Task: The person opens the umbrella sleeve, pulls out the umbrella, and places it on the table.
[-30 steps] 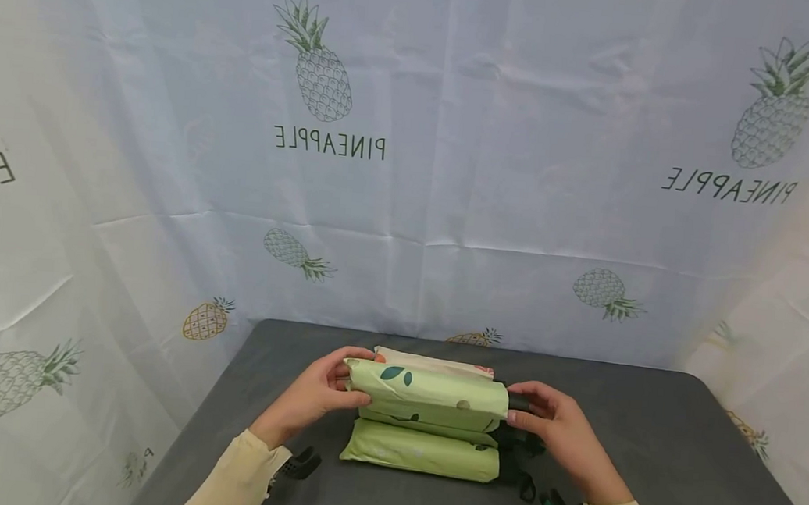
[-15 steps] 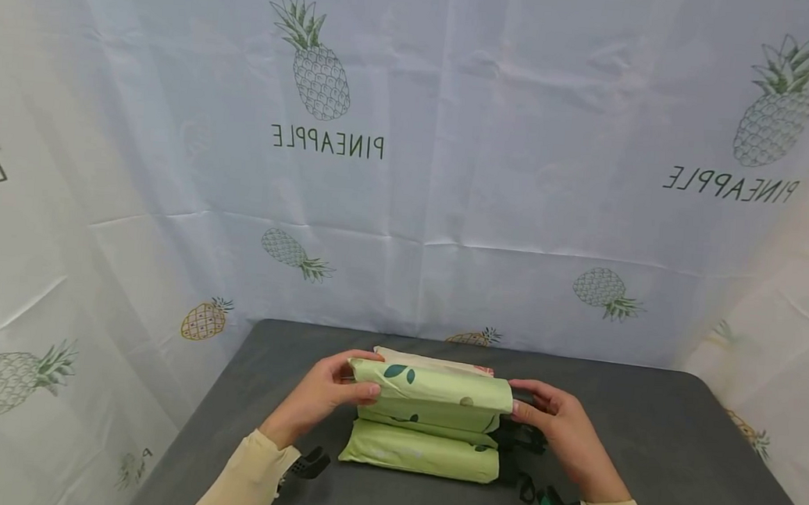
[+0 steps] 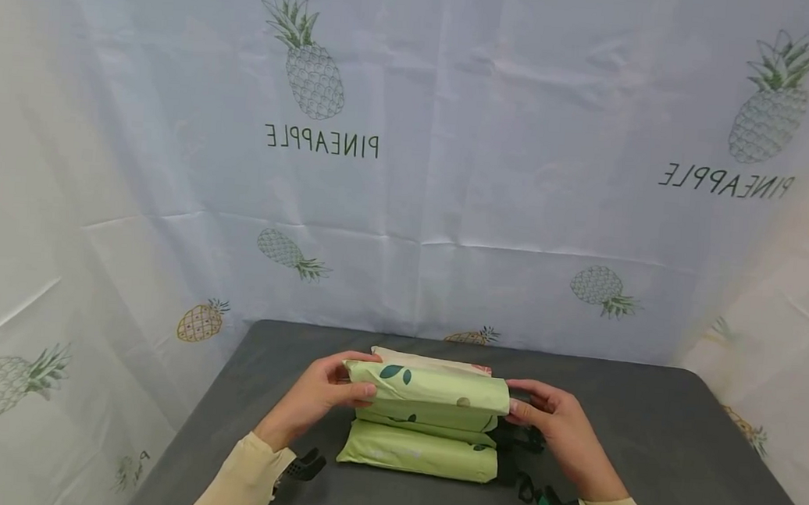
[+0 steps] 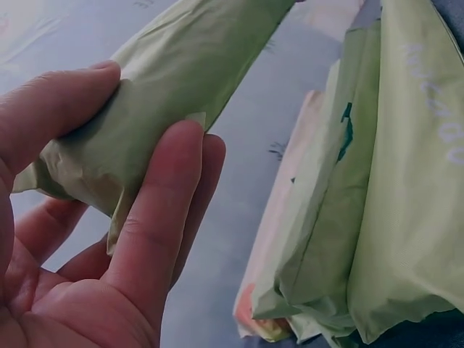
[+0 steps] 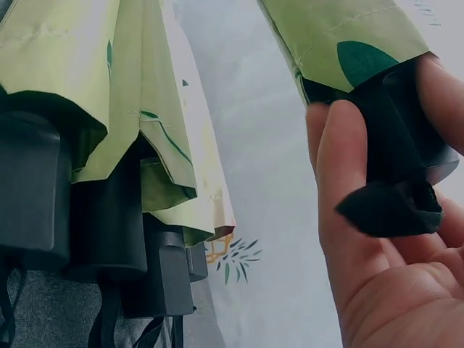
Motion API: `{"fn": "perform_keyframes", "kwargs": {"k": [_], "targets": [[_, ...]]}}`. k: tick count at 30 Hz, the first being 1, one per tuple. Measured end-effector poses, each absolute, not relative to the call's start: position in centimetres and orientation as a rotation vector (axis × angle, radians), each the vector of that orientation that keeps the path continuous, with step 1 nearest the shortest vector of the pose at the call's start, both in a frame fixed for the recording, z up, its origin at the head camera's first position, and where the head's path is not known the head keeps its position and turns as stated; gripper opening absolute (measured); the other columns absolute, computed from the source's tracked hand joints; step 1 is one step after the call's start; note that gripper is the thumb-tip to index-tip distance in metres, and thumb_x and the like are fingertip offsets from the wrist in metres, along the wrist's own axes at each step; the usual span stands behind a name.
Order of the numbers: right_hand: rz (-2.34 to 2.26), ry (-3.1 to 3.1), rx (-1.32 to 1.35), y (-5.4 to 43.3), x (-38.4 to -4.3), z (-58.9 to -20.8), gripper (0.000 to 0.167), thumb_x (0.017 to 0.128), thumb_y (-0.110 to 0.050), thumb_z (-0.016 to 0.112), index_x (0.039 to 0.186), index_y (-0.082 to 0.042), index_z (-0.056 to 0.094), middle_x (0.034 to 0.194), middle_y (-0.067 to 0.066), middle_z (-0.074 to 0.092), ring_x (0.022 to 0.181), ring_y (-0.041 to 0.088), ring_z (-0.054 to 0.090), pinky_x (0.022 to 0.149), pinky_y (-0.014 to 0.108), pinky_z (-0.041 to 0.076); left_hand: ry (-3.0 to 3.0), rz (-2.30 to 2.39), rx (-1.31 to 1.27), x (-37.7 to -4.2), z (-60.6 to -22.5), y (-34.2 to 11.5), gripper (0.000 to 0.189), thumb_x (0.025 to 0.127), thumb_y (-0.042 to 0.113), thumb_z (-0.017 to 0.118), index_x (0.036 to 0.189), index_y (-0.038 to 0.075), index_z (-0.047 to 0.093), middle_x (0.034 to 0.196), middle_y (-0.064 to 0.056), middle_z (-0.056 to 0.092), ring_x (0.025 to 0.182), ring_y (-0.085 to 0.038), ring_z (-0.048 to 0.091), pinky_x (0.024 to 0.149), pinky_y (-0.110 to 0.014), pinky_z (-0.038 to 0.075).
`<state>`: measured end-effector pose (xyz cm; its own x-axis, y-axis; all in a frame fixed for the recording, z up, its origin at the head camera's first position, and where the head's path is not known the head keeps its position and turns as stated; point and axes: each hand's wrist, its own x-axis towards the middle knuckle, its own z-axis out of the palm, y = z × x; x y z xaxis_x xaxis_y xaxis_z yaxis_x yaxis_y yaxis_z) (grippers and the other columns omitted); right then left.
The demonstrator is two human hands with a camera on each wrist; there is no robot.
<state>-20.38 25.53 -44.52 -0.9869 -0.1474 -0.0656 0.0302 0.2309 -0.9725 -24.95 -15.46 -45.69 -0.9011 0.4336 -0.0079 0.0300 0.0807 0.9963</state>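
A folded umbrella in a light green sleeve with dark green leaves (image 3: 430, 387) is held level above several others. My left hand (image 3: 313, 395) pinches its closed sleeve end, thumb on one side and fingers on the other, as the left wrist view shows. At the opposite end my right hand (image 3: 564, 428) grips the black umbrella handle (image 5: 395, 123), whose strap (image 5: 395, 210) hangs over the fingers. Below lies a plain-looking green umbrella (image 3: 419, 451) at the front, with printed lettering on its sleeve. Behind the held umbrella shows a cream one with a red print (image 3: 432, 362).
The sleeved umbrellas lie side by side on a dark grey table (image 3: 616, 455), their black handles (image 5: 109, 225) and straps all toward the right. A pale curtain printed with pineapples (image 3: 410, 167) closes off the back and both sides.
The held umbrella stays aloft with only a slight shift. My right fingers have come nearer the sleeve edge, covering the black handle in the head view. My left thumb sits a little higher.
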Motion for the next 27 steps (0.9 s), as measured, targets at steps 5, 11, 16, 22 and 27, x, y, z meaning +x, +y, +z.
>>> {"fn": "perform_keyframes", "kwargs": {"k": [5,11,16,22,27], "targets": [[-1.884,2.348,-0.118,25.7,-20.4,-44.4,0.055,0.106,-0.022,0.072,0.153,0.002,0.057,0.13,0.011,0.076,0.106,0.014,0.077,0.103,0.041,0.065,2.056,1.894,0.466,-24.8,-45.5,-15.6,0.061,0.098,0.024,0.084,0.154,0.012,0.061,0.099,-0.01,0.058,0.099,-0.029,0.073,0.101,-0.057,0.064],[-1.911,2.348,-0.11,25.8,-20.2,-44.3,0.056,0.106,-0.023,0.073,0.154,0.002,0.056,0.13,0.009,0.076,0.106,0.011,0.078,0.103,0.039,0.065,2.046,1.9,0.46,-24.6,-45.2,-15.5,0.062,0.098,0.023,0.084,0.154,0.012,0.061,0.098,-0.008,0.058,0.097,-0.026,0.073,0.102,-0.058,0.064],[-1.958,2.312,-0.145,26.1,-20.1,-44.2,0.057,0.107,-0.021,0.072,0.155,0.004,0.054,0.134,0.005,0.073,0.109,0.009,0.076,0.104,0.043,0.065,2.055,1.891,0.472,-24.5,-45.0,-15.4,0.065,0.098,0.024,0.084,0.156,0.008,0.058,0.098,-0.008,0.058,0.097,-0.026,0.073,0.102,-0.058,0.064],[-1.983,2.288,-0.18,26.6,-20.0,-44.2,0.056,0.109,-0.021,0.069,0.155,0.006,0.052,0.13,-0.003,0.072,0.111,0.008,0.075,0.102,0.034,0.066,2.059,1.88,0.476,-24.5,-45.2,-15.2,0.062,0.099,0.023,0.082,0.155,0.01,0.059,0.099,-0.008,0.058,0.098,-0.025,0.073,0.102,-0.056,0.064],[-1.982,2.275,-0.214,26.7,-19.9,-44.1,0.056,0.11,-0.023,0.066,0.156,0.005,0.051,0.131,-0.008,0.069,0.114,0.006,0.074,0.105,0.034,0.064,2.039,1.897,0.456,-24.3,-45.2,-15.1,0.057,0.099,0.022,0.083,0.152,0.016,0.063,0.1,-0.009,0.058,0.1,-0.026,0.073,0.104,-0.056,0.064]]}}
